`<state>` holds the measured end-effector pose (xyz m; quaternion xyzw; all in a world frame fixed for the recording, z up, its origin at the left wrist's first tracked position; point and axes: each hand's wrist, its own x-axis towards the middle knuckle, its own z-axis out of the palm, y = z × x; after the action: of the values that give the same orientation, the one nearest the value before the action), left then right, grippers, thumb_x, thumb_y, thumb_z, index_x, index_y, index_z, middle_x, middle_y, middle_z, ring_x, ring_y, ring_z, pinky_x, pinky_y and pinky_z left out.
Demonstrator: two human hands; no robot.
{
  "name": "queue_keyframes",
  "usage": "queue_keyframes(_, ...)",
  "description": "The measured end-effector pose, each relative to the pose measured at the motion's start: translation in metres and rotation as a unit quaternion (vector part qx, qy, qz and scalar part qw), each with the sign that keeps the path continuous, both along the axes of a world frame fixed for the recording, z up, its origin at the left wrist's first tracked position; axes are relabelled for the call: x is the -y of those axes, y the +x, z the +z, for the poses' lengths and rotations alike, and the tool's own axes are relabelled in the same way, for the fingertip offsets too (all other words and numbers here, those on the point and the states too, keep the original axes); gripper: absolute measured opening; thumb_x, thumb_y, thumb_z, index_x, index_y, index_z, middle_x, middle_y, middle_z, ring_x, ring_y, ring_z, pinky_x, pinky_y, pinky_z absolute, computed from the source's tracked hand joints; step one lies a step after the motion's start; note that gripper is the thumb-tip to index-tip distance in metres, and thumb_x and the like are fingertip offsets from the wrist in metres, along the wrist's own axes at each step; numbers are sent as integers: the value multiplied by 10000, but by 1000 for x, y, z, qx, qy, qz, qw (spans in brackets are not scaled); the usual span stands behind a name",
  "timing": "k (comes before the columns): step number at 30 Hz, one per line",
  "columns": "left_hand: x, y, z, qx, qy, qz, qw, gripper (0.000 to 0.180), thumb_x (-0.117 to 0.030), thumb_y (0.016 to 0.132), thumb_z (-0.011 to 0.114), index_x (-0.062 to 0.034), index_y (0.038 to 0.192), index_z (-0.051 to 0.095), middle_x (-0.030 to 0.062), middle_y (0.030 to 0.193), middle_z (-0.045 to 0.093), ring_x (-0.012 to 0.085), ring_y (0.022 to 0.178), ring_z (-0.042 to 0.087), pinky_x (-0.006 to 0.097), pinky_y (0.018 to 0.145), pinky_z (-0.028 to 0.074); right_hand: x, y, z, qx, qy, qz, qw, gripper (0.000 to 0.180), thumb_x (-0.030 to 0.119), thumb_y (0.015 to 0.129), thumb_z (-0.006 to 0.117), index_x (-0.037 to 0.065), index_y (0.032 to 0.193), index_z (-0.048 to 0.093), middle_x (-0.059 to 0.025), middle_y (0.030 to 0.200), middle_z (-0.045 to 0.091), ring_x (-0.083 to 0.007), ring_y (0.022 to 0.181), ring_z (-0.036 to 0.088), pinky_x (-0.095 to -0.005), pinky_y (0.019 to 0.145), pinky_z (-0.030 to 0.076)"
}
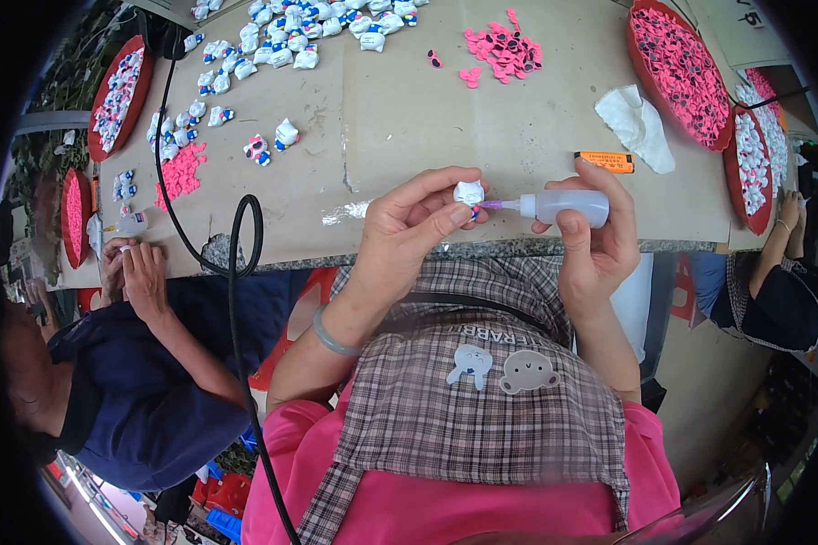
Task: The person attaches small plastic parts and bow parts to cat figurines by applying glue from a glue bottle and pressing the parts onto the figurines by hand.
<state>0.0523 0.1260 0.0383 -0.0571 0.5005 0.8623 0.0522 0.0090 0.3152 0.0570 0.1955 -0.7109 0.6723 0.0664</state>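
Between the thumb and fingers of my left hand (pixel 404 227) is a small white figurine (pixel 469 193) with blue on its lower part. My right hand (pixel 600 241) grips a translucent squeeze bottle (pixel 573 208) lying level, its thin purple needle tip (pixel 493 205) pointing left. The tip reaches the figurine's side; whether it touches is too small to tell. Both hands are just over the table's near edge. Beyond my right hand lie a small orange and black box (pixel 605 163) and a crumpled white tissue (pixel 639 127).
Pink pieces (pixel 504 53) and many white-and-blue figurines (pixel 282 41) cover the table's far part. Red bowls hold pink pieces (pixel 677 68) and white pieces (pixel 753 163) at right. A black cable (pixel 234 363) loops at left. Beside me, a co-worker's hands (pixel 136 268) work at the edge.
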Motion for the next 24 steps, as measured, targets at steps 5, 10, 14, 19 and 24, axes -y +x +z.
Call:
queue_keyframes(5,0,0,1,17,-14,-19,1000,348,-58,908,589,36,1240,542,170,1131,636,171,916,649,277,829,507,0,0,-1,1,0,-2,1000,375,128,908,617,-38,1223,498,-140,936,643,-147,719,634,-247,625,530)
queue_keyframes(10,0,0,1,14,-5,-24,1000,358,-68,907,594,41,1243,538,169,1127,638,171,908,649,287,836,515,1,0,-1,-6,2,-6,1000,382,132,907,620,-39,1225,495,-143,938,642,-150,732,638,-249,632,534)
queue_keyframes(14,0,1,0,19,-1,-34,999,361,-79,908,594,42,1243,535,172,1127,636,180,909,649,308,841,525,0,1,-1,-21,8,-16,1000,394,140,902,627,-44,1224,494,-152,949,639,-160,739,643,-252,641,539)
queue_keyframes(19,-2,0,2,23,26,-26,999,333,-73,904,598,25,1220,564,87,991,656,153,883,650,263,792,521,0,2,-2,-35,10,-23,999,396,149,899,633,-48,1216,501,-160,952,638,-166,739,646,-257,639,541)
queue_keyframes(24,-2,0,3,22,38,-20,999,329,-78,915,581,34,1223,554,91,994,653,155,881,651,268,792,518,-1,2,-2,-48,19,-37,998,406,166,896,640,-54,1209,503,-163,942,637,-171,734,648,-258,634,538)
